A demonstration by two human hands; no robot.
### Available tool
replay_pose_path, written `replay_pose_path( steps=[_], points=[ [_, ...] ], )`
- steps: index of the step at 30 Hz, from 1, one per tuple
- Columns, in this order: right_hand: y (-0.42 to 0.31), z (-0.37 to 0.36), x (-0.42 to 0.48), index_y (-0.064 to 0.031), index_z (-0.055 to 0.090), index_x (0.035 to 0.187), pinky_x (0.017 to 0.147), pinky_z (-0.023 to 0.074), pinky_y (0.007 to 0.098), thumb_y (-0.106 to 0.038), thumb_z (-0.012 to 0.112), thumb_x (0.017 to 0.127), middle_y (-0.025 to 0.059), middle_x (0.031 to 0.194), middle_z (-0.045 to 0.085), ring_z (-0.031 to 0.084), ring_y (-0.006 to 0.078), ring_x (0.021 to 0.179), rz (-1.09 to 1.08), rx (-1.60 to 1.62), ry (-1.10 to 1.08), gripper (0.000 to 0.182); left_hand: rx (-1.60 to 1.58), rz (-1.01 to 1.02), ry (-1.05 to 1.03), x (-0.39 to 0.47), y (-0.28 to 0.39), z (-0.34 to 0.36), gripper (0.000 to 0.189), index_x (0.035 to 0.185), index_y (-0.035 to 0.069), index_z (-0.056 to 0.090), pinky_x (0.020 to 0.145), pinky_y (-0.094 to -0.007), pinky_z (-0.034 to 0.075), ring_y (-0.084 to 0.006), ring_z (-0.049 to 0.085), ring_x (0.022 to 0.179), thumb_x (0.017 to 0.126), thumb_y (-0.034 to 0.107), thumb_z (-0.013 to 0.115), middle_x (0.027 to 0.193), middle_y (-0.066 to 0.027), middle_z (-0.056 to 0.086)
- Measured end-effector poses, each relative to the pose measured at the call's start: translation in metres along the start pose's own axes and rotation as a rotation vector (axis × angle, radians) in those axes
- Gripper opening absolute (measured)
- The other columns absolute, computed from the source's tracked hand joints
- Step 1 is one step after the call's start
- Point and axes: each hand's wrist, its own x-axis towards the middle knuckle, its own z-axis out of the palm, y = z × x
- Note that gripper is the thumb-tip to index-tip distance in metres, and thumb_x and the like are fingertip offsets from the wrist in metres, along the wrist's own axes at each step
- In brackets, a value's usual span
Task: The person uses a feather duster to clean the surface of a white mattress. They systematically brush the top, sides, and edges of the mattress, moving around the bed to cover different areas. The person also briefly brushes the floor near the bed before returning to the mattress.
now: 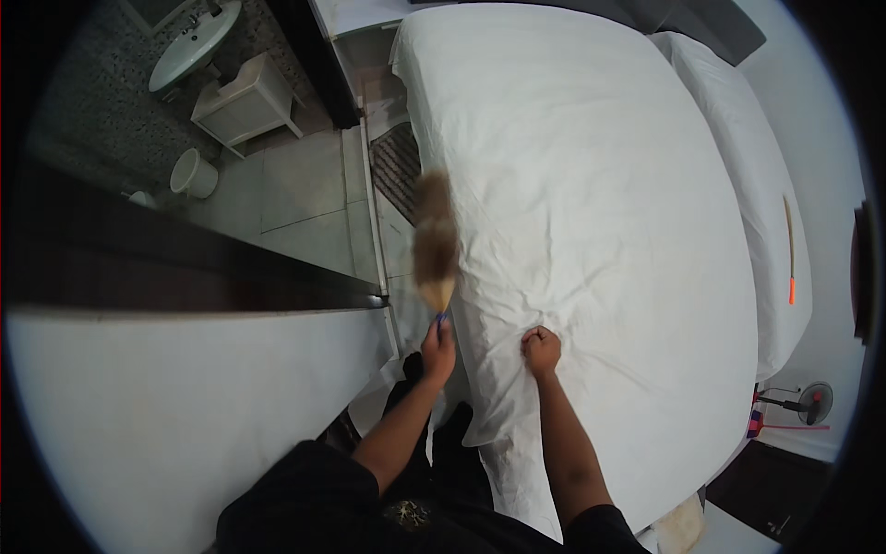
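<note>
My left hand is closed round the blue handle of a brown feather duster. The duster's head, blurred, points away from me along the near left side of the bed, above the floor strip. On the mattress, my right hand grips a bunched fold of the white bed sheet, and creases spread out from the fist. The sheet hangs over the mattress edge beside my legs.
A white wall and a dark door frame stand close on the left. Beyond are a washbasin, a white cabinet and a bucket. A striped mat lies by the bed; an orange-tipped stick and a fan are right.
</note>
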Motion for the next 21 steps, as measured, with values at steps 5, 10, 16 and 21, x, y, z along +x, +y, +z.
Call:
replay_pose_path(
  steps=[5, 10, 16, 21],
  points=[
    [-0.014, -0.029, -0.109, -0.0060, 0.050, 0.105, 0.087, 0.0368, 0.0431, -0.014, 0.061, 0.065, 0.0194, 0.115, 0.046, 0.046, 0.0324, 0.104, -0.523, -0.509, 0.168, 0.042, 0.331, 0.385, -0.344, -0.009, 0.113, 0.037, 0.033, 0.109, -0.001, 0.049, 0.068, -0.0438, 0.045, -0.0394, 0.056, 0.083, 0.089, 0.024, 0.043, 0.091, -0.0240, 0.058],
    [0.019, -0.050, -0.191, -0.0102, -0.008, 0.138, 0.090, 0.0004, 0.0707, -0.057, 0.073, 0.049, 0.0203, 0.140, -0.021, -0.023, 0.0431, 0.126, 0.064, -1.027, -0.333, 0.129, 0.446, 0.266, -0.452, -0.036, 0.064, 0.063, 0.032, 0.111, 0.008, 0.050, 0.070, -0.0462, 0.046, -0.0400, 0.057, 0.080, 0.087, 0.029, 0.044, 0.084, -0.0228, 0.060],
    [0.034, -0.057, -0.173, -0.0014, -0.026, 0.130, 0.083, -0.0026, 0.0747, -0.050, 0.078, 0.048, 0.0309, 0.129, -0.034, -0.032, 0.0526, 0.115, 0.099, -1.052, -0.612, 0.141, -0.639, -0.492, -0.012, -0.037, 0.060, 0.079, 0.034, 0.085, 0.006, 0.053, 0.040, -0.0354, 0.040, -0.0220, 0.050, 0.044, 0.090, 0.036, 0.040, 0.056, -0.0094, 0.049],
    [0.026, -0.048, -0.167, -0.0025, -0.025, 0.130, 0.085, -0.0029, 0.0740, -0.042, 0.079, 0.051, 0.0294, 0.128, -0.035, -0.032, 0.0511, 0.116, 0.200, -1.110, -0.678, 0.136, -0.939, -0.574, 0.248, -0.018, 0.095, 0.029, 0.033, 0.080, 0.005, 0.049, 0.034, -0.0304, 0.034, -0.0132, 0.041, 0.038, 0.091, 0.035, 0.039, 0.057, -0.0036, 0.044]
  ],
)
